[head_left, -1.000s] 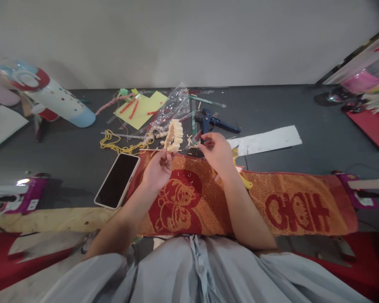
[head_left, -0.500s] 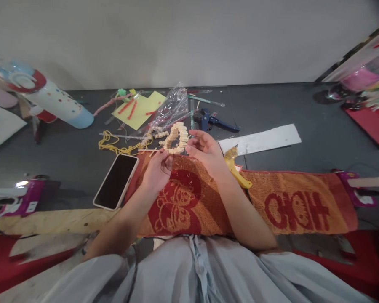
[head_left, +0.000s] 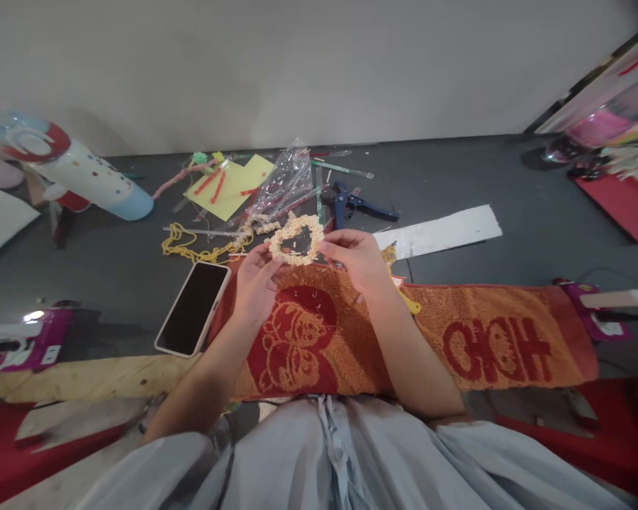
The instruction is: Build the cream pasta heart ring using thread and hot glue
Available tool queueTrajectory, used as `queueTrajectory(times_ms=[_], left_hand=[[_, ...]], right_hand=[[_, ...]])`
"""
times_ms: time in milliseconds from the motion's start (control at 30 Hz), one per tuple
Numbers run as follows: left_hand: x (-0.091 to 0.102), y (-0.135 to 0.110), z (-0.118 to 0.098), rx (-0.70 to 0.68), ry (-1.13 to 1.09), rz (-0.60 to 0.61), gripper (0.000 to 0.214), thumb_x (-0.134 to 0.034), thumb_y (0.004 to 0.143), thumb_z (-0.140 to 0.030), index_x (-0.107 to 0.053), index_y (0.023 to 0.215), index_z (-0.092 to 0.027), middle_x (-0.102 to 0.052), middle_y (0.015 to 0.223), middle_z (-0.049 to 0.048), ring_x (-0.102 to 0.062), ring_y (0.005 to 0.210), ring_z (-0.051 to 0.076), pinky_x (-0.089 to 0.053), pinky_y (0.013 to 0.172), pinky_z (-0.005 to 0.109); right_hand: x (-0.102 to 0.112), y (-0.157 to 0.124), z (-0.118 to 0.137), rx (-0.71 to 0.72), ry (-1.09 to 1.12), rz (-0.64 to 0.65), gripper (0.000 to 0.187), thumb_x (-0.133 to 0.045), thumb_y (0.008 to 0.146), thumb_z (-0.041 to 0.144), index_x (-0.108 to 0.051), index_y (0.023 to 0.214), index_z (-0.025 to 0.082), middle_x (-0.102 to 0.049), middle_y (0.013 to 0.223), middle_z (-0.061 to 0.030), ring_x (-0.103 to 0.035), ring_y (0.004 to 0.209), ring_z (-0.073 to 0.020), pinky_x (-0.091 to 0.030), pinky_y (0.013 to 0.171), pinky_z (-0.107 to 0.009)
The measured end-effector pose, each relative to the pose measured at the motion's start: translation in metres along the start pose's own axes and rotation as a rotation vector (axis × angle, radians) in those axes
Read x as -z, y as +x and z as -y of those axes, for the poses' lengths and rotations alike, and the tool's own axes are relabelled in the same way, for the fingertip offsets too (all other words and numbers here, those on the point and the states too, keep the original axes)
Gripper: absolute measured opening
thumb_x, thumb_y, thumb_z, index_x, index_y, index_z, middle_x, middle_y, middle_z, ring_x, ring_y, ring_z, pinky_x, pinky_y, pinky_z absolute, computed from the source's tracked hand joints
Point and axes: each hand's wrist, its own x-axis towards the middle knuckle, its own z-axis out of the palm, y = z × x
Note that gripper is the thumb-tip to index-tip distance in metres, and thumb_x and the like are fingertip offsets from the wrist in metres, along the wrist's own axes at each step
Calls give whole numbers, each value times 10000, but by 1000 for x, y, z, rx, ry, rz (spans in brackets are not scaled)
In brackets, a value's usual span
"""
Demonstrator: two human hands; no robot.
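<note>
A pale ring made of many small cream-coloured pieces (head_left: 315,249) is held up over the back edge of an orange towel (head_left: 359,340). At its lower left, my left hand (head_left: 258,280) pinches the rim between thumb and fingers. My right hand (head_left: 359,258) is closed on the ring's right side. Through the ring's opening the dark table shows. Just behind lie a clear plastic bag (head_left: 287,180) and blue-handled cutters (head_left: 345,205). Partly hidden by my right hand is a yellow glue gun (head_left: 410,303).
A phone (head_left: 193,308) lies left of the towel, near tangled yellow cord (head_left: 183,244). Yellow paper (head_left: 228,195) with red strips lies behind. A bottle (head_left: 98,170) leans at far left. A white strip (head_left: 446,232) lies right. Purple boxes (head_left: 47,336) flank the towel.
The ring has turned so its opening faces me more. My right hand has closed onto its right side, where its fingers were apart before. The view has shifted slightly.
</note>
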Motion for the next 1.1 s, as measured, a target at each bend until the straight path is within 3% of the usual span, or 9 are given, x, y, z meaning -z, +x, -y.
queueTrajectory(times_ms=[133,267,533,733,967,1100], left_hand=[[-1,-1,-1,2,52,3,273,-755,681,-74,-618,895,-174,-726,851,27,-669,708,75,-537,658,137],[0,-1,-1,-1,74,19,266,-755,681,-90,-624,896,-176,-726,856,24,-659,680,70,-536,645,141],[3,3,1,-7,78,18,268,-757,691,-89,-619,909,-160,-732,854,28,-663,677,59,-538,649,124],[2,4,-2,68,39,-16,230,-721,719,-48,-610,894,-148,-735,841,29,-642,611,37,-522,604,96],[-1,6,-6,127,-14,-78,231,-726,737,-32,-596,893,-142,-726,816,10,-646,599,27,-520,605,83],[1,6,-6,115,-7,-64,206,-706,752,-38,-606,891,-154,-729,817,-1,-642,603,21,-522,617,81]], right_hand=[[7,2,1,-42,-15,26,317,-868,511,463,-705,620,215,-602,512,30,-490,477,-92,-432,485,-282],[13,3,1,-12,-40,50,252,-823,586,435,-726,630,207,-631,538,11,-537,517,-108,-434,503,-277],[12,-1,5,359,-449,-49,166,-678,766,273,-695,610,217,-652,648,-1,-571,627,-126,-432,611,-296],[12,-1,2,452,-531,-125,165,-643,802,271,-716,659,236,-682,716,-6,-598,681,-142,-460,630,-298],[33,11,-1,441,-345,-425,95,-676,746,284,-722,672,246,-653,673,12,-572,607,-131,-484,602,-312],[53,23,-6,501,-111,-726,135,-644,775,347,-724,779,239,-620,709,6,-551,588,-115,-496,584,-307]])
